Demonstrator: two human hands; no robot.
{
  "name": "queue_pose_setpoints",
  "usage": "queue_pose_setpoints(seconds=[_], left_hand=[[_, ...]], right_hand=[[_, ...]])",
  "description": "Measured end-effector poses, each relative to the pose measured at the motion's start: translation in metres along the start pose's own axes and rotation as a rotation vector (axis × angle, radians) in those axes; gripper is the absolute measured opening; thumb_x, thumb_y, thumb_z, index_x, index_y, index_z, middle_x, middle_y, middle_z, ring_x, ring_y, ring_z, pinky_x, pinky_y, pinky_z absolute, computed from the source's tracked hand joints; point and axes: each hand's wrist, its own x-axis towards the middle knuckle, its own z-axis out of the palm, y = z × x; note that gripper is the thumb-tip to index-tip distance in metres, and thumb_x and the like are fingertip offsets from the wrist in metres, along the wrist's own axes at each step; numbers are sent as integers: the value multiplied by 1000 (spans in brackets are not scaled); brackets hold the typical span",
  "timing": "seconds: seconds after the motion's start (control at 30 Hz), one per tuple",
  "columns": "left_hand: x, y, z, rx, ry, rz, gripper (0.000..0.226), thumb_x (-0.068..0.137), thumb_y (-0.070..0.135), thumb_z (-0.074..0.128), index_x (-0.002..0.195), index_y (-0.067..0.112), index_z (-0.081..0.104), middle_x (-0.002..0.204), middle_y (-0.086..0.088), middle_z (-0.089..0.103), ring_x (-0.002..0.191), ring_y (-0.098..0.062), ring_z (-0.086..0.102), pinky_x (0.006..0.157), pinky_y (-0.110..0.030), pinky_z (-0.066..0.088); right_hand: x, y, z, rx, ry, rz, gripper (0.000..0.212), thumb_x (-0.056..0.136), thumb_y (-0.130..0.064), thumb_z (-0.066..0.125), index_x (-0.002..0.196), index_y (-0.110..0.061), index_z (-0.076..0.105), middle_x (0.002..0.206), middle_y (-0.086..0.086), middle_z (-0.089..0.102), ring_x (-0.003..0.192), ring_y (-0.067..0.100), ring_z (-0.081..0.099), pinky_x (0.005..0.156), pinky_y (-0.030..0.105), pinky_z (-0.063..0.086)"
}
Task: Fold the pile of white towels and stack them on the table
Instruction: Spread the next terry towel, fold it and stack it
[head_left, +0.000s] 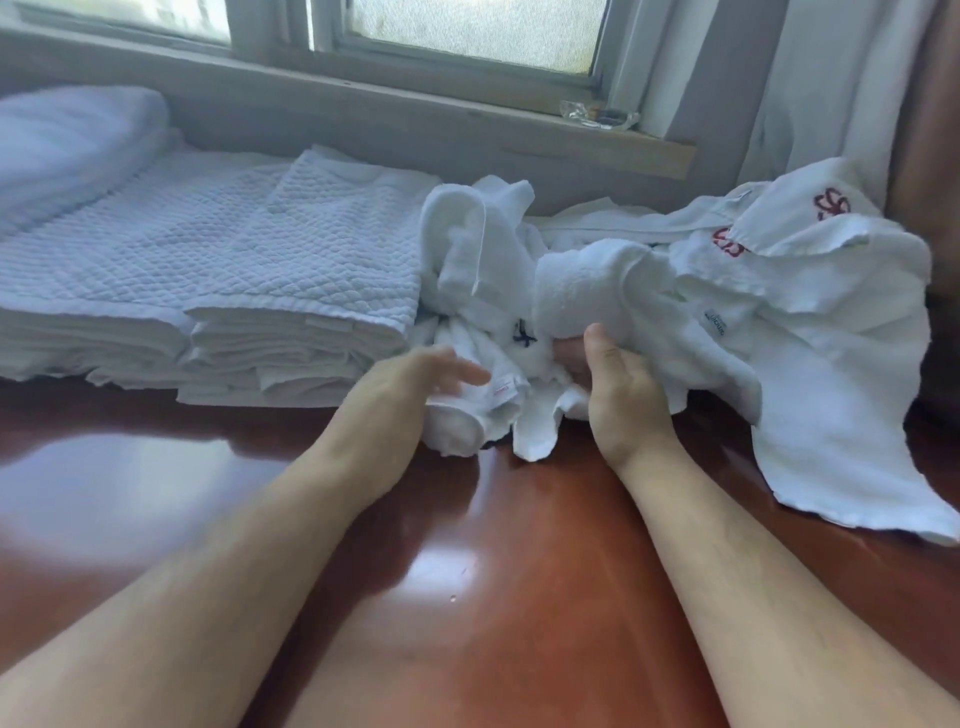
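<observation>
A loose pile of white towels (727, 312) lies crumpled at the right of the glossy red-brown table (467, 545); some pieces carry red embroidered marks. My right hand (618, 389) reaches into the pile's front, its fingers tucked under a bunched towel and its thumb up against it. My left hand (415, 379) is blurred, with fingers stretched out and touching a small crumpled towel (478, 410) at the pile's left front. To the left stands a stack of folded quilted white towels (291, 312).
More folded white linen (78, 291) lies further left, with a rounded pile (72, 140) behind it. A window sill (467, 130) runs along the back, holding a bit of crinkled clear plastic (597, 114). Curtains (831, 93) hang at the right.
</observation>
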Motion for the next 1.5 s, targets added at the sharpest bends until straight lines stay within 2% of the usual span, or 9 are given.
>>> queue_pose_setpoints(seconds=[0.23,0.4,0.57,0.77,0.93,1.1,1.2,1.3,1.5], left_hand=[[24,0,26,587,230,22,105,76,57,76,155,19,18,148,-6,49,134,-28,48,103,-36,40],[35,3,10,752,160,-13,20,80,39,67,90,22,62,85,3,69,77,-16,63,60,-30,45],[4,3,-11,450,-132,91,27,70,35,62,64,12,50,53,5,57,52,-13,56,51,-29,39],[-12,10,-44,380,-438,-3,24,64,39,60,61,16,53,59,6,49,55,-9,51,56,-29,39],[7,5,-19,428,-106,66,66,66,91,51,70,26,53,59,16,56,54,-2,54,56,-24,41],[17,-2,-5,342,-88,85,33,72,44,75,98,32,62,83,13,71,75,0,67,64,-23,53],[19,1,-13,355,-100,111,14,77,32,63,86,26,71,74,8,72,68,-5,68,58,-27,54],[14,6,-24,295,-165,145,19,76,33,62,87,25,75,74,5,74,69,-10,70,62,-27,58],[-8,12,-25,294,-596,82,27,63,34,59,81,22,75,74,2,70,70,-16,67,66,-32,51]], right_hand=[[-8,-6,12,171,-58,30,57,100,-53,31,96,-15,74,92,2,77,90,14,73,79,27,53],[-2,-2,12,165,-182,186,78,88,-74,20,105,-25,77,108,-13,76,102,-4,67,84,28,43],[6,-4,11,204,-236,233,93,82,-83,16,116,-18,74,114,4,75,110,24,69,81,43,51],[9,-8,9,257,-307,274,107,83,-86,9,123,-8,71,121,13,72,133,48,48,118,66,24],[0,-10,17,260,-177,237,91,86,-82,25,103,-10,77,106,17,75,112,49,63,104,65,43],[2,-9,24,376,-184,220,81,85,-76,30,84,-11,80,96,20,72,94,42,58,92,61,44],[9,-5,22,401,-293,233,87,89,-78,24,114,-14,77,122,21,70,117,64,45,112,68,26],[13,-6,19,506,-464,160,91,93,-78,20,151,-14,45,150,10,52,141,35,45,121,58,24],[14,-22,15,608,-354,125,79,101,-67,17,153,-12,42,152,6,51,141,22,47,120,43,29]])
